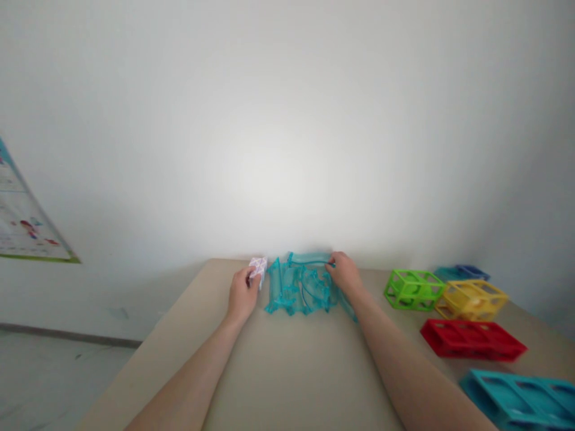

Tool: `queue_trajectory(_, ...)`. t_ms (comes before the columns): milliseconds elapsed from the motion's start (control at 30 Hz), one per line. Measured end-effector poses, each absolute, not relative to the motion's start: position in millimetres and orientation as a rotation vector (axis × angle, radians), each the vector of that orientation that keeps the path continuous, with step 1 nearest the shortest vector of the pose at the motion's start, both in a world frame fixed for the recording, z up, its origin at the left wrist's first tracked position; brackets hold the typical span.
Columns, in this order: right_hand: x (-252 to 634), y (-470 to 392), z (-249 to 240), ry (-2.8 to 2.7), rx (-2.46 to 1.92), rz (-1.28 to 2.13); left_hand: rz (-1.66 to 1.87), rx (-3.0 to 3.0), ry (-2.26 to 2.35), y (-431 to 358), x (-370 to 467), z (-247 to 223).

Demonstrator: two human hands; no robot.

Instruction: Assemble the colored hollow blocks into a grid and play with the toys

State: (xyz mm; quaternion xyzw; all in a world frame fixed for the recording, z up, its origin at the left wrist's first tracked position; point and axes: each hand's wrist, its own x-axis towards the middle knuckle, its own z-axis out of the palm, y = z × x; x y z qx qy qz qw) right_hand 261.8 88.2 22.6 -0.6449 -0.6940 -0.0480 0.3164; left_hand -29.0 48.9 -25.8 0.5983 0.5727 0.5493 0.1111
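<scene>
Near the table's far edge, several translucent teal plastic pieces lie close together, some curved and some straight. My left hand is closed around a small white box with a pinkish pattern, just left of the teal pieces. At their right side, my right hand pinches the end of a long translucent teal strip that runs along the back by the wall. Another teal strip lies partly hidden beside my right wrist.
On the right of the table stand open plastic frames: green, yellow, red and blue-teal. Behind them is a dark blue piece. A white wall rises behind the table; a poster hangs left.
</scene>
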Motion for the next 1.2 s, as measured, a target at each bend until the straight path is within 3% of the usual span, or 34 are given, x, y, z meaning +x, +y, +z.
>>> queue_trajectory(333, 242, 60, 52, -1.985, -1.211, -0.147, 1.562, 1.791, 1.582, 47, -23, -24)
queue_trajectory(633, 192, 38, 37, -2.199, -1.011, -0.067, 1.379, 1.809, 1.418, 29, -14, -14)
queue_trajectory(1200, 219, 49, 41, -1.907, -1.631, -0.148, 1.344, 1.761, 1.459, 28, -14, -12)
